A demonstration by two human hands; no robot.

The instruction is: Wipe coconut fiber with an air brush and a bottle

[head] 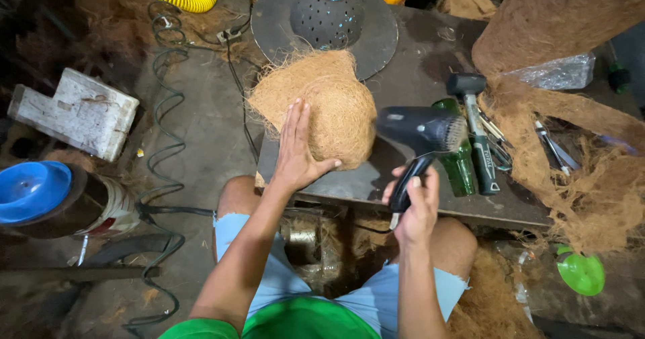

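Two things fill our hands at the table (430, 70). Largest is the coir-fibre dome (329, 107), sitting near the table's front-left edge: we judge it light, springy and shedding, best steadied with a flat palm on its side. Our left hand (295, 152) does so, fingers (293, 120) straight, together, released, pressed against the fibre. Smaller, the black hair dryer (420, 129) looks rigid and light; our right hand (418, 201) is clenched round its handle, nozzle facing the dome.
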